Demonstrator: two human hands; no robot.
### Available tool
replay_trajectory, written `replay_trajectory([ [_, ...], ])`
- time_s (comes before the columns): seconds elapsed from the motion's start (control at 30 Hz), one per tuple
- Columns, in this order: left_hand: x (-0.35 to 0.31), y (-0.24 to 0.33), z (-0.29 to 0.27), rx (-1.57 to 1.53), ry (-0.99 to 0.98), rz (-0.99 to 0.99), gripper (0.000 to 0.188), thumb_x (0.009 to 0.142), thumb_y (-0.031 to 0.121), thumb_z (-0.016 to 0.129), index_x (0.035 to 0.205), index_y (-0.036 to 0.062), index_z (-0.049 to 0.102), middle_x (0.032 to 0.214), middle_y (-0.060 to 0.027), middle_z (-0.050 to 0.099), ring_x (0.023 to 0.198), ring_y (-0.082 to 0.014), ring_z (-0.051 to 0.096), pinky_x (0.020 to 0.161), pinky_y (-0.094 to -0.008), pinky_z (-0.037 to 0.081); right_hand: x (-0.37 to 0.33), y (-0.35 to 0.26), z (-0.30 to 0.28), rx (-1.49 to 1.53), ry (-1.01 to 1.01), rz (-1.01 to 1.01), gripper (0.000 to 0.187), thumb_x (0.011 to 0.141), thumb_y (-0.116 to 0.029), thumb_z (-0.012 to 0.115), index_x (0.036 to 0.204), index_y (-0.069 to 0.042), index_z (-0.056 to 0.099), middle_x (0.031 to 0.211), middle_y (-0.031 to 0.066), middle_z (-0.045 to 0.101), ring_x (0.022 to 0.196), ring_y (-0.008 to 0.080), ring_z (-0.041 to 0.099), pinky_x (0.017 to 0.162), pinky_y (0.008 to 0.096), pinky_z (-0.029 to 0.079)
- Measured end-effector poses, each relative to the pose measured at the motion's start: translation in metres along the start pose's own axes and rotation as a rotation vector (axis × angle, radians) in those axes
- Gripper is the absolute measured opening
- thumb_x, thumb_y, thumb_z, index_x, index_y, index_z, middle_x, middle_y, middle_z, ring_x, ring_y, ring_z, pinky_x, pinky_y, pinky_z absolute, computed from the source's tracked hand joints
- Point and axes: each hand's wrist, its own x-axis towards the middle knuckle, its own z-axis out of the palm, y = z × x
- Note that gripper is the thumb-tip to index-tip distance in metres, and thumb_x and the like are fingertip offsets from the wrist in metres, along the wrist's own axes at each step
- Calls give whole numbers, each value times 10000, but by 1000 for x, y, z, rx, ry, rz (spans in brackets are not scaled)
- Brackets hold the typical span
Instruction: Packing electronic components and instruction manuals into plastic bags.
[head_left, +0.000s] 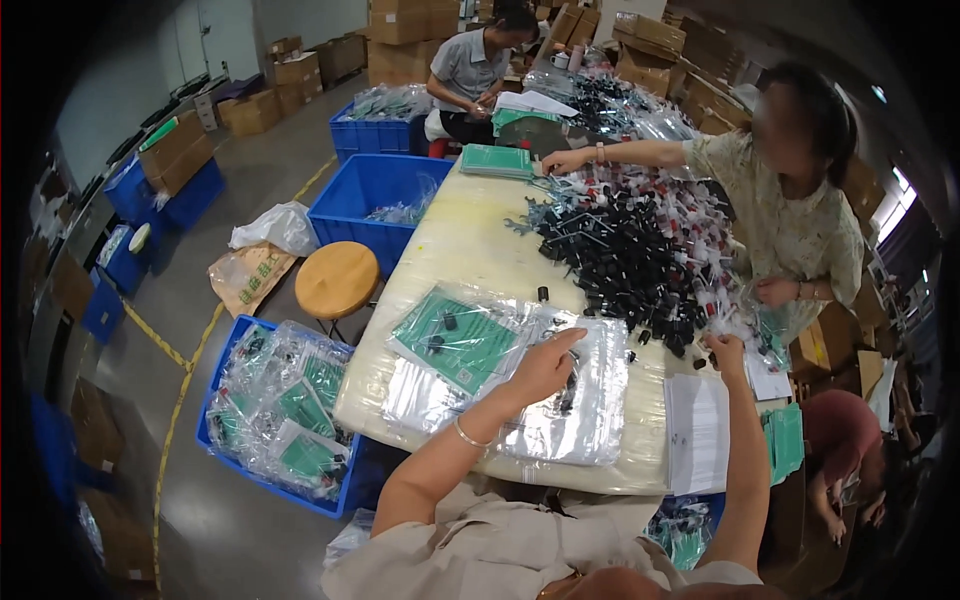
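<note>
Resting on a stack of clear plastic bags [575, 405] near the surface's [470, 250] front edge, the left hand [548, 366] lies loosely curled, forefinger extended. Farther right, the right hand [727, 352] pinches into the black dropper caps [625, 260]; what it grips is unclear.

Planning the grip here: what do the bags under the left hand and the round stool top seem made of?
The bags look like thin clear plastic film: glossy, wrinkled, contents showing through. The left hand rests on them. The stool top looks like light wood with a smooth matte finish, possibly laminate.

round wooden stool [338, 279] beside blue crates [370, 190].
</note>
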Motion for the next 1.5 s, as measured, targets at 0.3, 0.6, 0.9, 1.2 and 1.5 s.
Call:
replay_trajectory([
  [0.3,2,63,-22,226,-16,189,604,759,-38,459,1346,65,358,1367,-168,409,841,-343,603,680,-391,491,-163,-146,58,341,-879,40,300,835,-289,634,897,4,614,557,9,501,369,70,424,324,193,262],
  [0.6,-15,101,-18,575,-217,140,690,721,43,603,1355,60,333,1423,-113,351,809,-324,632,610,-407,506,-149,-123,128,502,-1289,269,290,894,-270,557,911,19,562,619,91,525,418,108,431,364,226,325],
  [0.9,-21,115,-5,632,-199,205,731,622,-53,554,1324,-1,357,1415,-146,349,926,-354,599,689,-431,490,-109,-107,258,226,-962,-589,327,906,-273,519,1049,18,552,857,159,590,722,219,571,622,292,471],
  [1.2,-24,117,-24,434,-99,200,682,677,-74,501,1335,11,347,1403,-169,356,1011,-390,553,769,-455,476,-150,-176,214,-171,-844,-679,435,892,-192,549,1271,-20,422,1256,157,457,1189,307,400,1030,369,297],
  [1.5,6,130,-83,102,-5,190,672,739,-85,393,1370,144,403,858,-75,622,474,-43,443,479,-217,448,-169,-179,96,-493,-636,-1353,391,821,-370,633,1016,-33,601,981,126,627,982,275,576,976,455,366],
])
